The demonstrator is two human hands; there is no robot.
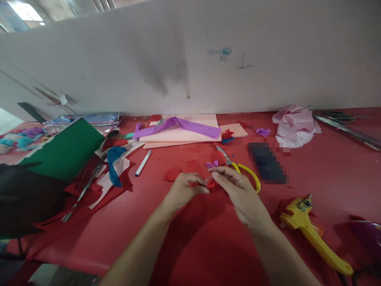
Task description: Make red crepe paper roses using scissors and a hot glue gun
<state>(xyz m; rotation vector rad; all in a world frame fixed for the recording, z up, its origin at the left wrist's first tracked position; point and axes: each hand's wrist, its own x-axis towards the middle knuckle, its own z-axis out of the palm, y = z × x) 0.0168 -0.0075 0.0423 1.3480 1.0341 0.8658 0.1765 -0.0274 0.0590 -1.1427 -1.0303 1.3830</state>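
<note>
A small red paper flower (211, 183) is held between my two hands, just above the red table. My left hand (186, 190) pinches its left side with thumb and fingers. The fingertips of my right hand (233, 186) close on it from the right and partly cover it. Beside my left hand lies a red paper piece (173, 174). Behind my right hand are yellow-handled scissors (250, 173), partly hidden by that hand, and a small purple paper flower (212, 164).
At right lies a yellow glue gun (312, 234); behind it is a blurred-out dark object (268, 163). Purple strips (190, 126) rest on peach sheets (178, 137) near the white wall. A marker (143, 163), paper scraps (116, 165) and a green board (68, 149) occupy the left.
</note>
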